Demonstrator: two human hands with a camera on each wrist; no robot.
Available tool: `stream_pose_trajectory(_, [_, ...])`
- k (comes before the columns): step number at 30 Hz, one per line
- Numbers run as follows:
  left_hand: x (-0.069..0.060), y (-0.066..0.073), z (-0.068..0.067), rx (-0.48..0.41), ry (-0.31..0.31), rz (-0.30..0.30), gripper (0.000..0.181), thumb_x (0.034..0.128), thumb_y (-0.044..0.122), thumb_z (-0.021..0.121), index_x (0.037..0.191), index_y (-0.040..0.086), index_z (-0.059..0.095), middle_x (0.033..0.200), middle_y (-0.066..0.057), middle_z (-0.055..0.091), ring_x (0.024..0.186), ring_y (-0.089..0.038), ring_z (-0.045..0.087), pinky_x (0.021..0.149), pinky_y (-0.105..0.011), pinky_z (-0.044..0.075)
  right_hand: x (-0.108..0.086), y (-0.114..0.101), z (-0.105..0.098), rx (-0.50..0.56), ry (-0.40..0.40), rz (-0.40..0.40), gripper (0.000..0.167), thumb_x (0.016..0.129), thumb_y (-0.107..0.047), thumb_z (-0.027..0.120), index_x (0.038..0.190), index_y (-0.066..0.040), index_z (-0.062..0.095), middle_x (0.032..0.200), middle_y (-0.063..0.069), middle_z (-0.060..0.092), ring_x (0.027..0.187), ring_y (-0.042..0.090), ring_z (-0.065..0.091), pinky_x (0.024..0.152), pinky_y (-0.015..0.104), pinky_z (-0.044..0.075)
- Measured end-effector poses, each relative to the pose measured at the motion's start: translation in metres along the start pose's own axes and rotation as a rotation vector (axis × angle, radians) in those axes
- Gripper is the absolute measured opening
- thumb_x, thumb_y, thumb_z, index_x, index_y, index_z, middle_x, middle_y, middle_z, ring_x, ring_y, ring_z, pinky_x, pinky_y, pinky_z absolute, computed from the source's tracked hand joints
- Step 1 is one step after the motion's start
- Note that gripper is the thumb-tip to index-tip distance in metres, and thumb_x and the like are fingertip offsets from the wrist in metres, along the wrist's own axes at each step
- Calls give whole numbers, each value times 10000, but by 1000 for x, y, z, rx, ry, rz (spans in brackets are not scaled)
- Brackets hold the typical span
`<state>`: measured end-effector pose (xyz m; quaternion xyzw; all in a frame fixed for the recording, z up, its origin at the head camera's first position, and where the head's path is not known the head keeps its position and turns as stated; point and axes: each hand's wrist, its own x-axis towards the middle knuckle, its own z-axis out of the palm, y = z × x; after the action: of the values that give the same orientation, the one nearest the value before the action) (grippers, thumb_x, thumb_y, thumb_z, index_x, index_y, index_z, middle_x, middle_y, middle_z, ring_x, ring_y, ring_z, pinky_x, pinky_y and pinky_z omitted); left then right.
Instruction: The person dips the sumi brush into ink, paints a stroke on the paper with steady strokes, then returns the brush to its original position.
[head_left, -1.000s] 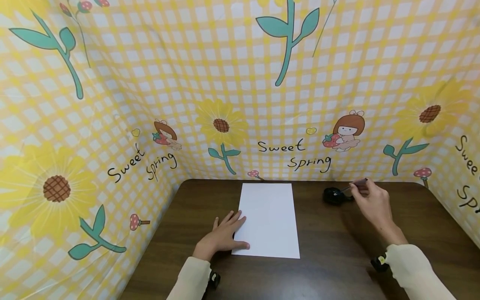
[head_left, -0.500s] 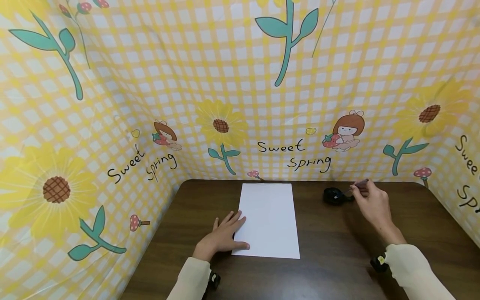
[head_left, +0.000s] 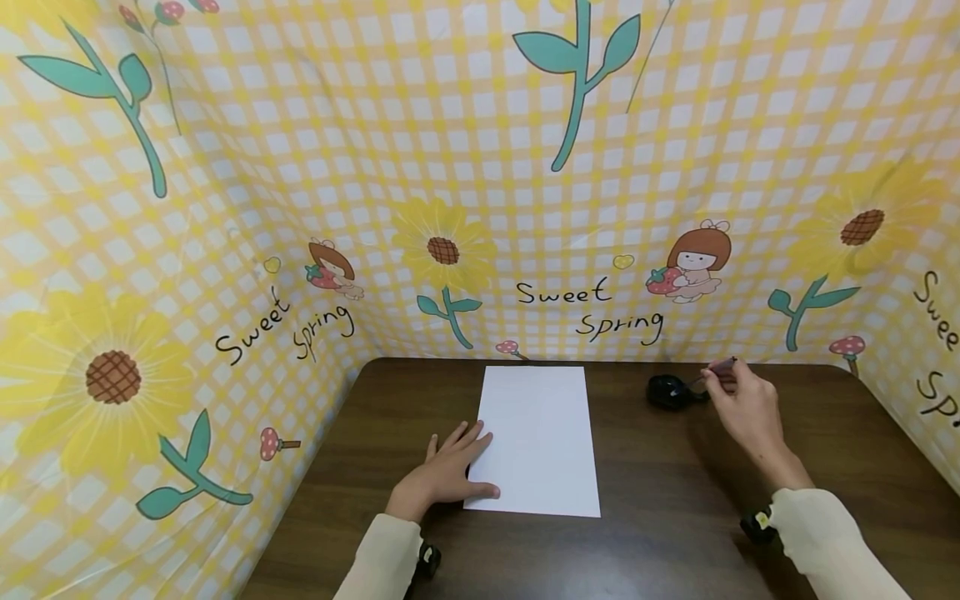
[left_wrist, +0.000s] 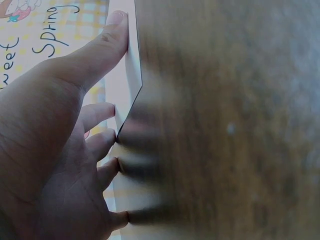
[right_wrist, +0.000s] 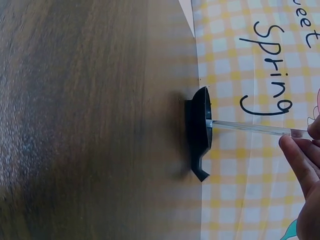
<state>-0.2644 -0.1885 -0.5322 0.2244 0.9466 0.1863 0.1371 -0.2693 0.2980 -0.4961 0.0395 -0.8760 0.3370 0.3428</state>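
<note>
A blank white sheet of paper [head_left: 542, 442] lies on the table. Spread across its left edge, my left hand [head_left: 444, 472] rests with fingers apart; the left wrist view shows the thumb over the sheet. Towards the back right, my right hand [head_left: 750, 415] pinches a slim clear pen-like rod [right_wrist: 252, 128] between thumb and fingers. Its upper part looks purplish in the head view. The rod's lower end reaches into a small glossy black dish [right_wrist: 198, 131] with a short handle or spout, standing on the table. The dish's inside is hidden in the right wrist view.
The dark wooden table [head_left: 637, 550] has rounded back corners. A yellow checked cloth [head_left: 480, 167] with flowers and lettering hangs along the back and sides. Black straps with a small device [head_left: 757, 526] sit at both wrists.
The right hand and rod have shifted very slightly at the black dish. The left hand and paper stay in place.
</note>
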Motion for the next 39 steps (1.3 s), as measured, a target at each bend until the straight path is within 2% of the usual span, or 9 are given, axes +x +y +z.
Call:
stream_pose_trajectory(3, [0,0,0,0,2,3,1001,905,643,762,1689,184,341,1801,-73,177,1674,-386,101,1239,-804,23,0,-2,-1,9,5,6,149,1024,-105,709,1114,13,692,1047,226,788,884,-293,460,742,-78,362])
stream_pose_trajectory(9, [-1,2,-1,-9,3,4,998,905,632,769,1686,176,348,1799,-79,182,1673,-392,104,1236,-808,21,1,-4,-5,10,32,-5,128,1015,-87,700,1095,12,706,1013,221,792,844,-131,629,740,-76,371])
stream_pose_trajectory(11, [-1,2,-1,-8,4,4,997,904,631,770,1685,175,350,1798,-80,185,1672,-395,107,1236,-807,24,1,-4,-6,20,42,-14,130,1013,-80,704,1096,20,709,1000,223,789,851,-163,622,746,-76,373])
stream_pose_trajectory(14, [-1,2,-1,-5,5,4,996,904,631,769,1685,175,352,1798,-79,187,1672,-396,109,1237,-807,27,2,-2,-8,33,54,-23,143,1013,-73,709,1107,35,707,986,229,782,886,-323,468,759,-79,366])
stream_pose_trajectory(16, [-1,2,-1,-2,6,4,996,904,633,769,1684,175,353,1798,-80,189,1671,-398,111,1237,-806,30,2,-2,-9,40,63,-26,146,1007,-63,715,1109,41,703,981,232,776,898,-357,429,765,-80,366])
stream_pose_trajectory(22, [-1,2,-1,-3,8,3,996,902,632,772,1683,174,357,1797,-81,189,1670,-400,112,1235,-808,30,2,0,-13,40,88,-38,135,990,-35,726,1091,50,695,971,238,773,912,-361,423,770,-82,368])
stream_pose_trajectory(39, [0,1,0,7,4,-5,997,899,637,772,1682,178,358,1798,-82,191,1671,-394,112,1237,-806,34,-3,9,-18,51,102,1,162,995,-26,693,1113,84,684,1013,273,759,897,-374,443,777,-87,365])
